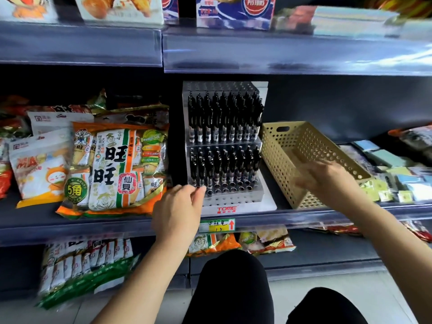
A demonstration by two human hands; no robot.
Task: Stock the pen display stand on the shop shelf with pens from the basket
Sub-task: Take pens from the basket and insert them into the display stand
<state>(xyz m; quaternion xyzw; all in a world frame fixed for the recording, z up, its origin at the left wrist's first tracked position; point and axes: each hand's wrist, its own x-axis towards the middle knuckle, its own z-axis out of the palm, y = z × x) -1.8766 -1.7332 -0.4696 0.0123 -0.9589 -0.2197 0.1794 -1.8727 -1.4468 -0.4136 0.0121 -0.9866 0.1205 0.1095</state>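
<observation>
Your left hand (178, 208) hovers loosely curled and empty at the front of the pen display stand (225, 146), which holds black pens (224, 118). Your blurred right hand (326, 177) reaches into the basket (289, 160) just beside it; grip indeterminate.

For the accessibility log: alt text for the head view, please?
A white tiered pen display stand on a dark shop shelf holds black pens. The left hand is at its front corner; the blurred right hand is at a beige perforated plastic basket.
</observation>
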